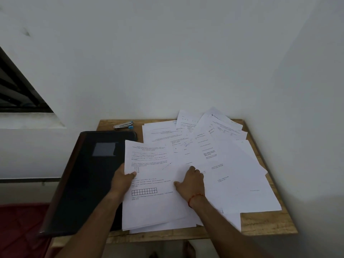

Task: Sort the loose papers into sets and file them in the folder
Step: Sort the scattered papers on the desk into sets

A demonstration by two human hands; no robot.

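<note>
Several loose printed papers (229,164) lie fanned and overlapping across a small wooden table (268,223). A black folder (89,175) lies closed on the table's left part and hangs over its left edge. My left hand (122,180) pinches the left edge of the nearest sheet (150,205), thumb on top; that sheet overlaps the folder's right side. My right hand (191,180) rests on the papers just right of that sheet, fingers curled down onto them. An orange thread circles the right wrist.
A stapler (123,125) with blue ends lies at the back left of the table, behind the folder. White walls close in behind and to the right. A dark window (16,90) is at left, and red cloth (20,229) lies below left.
</note>
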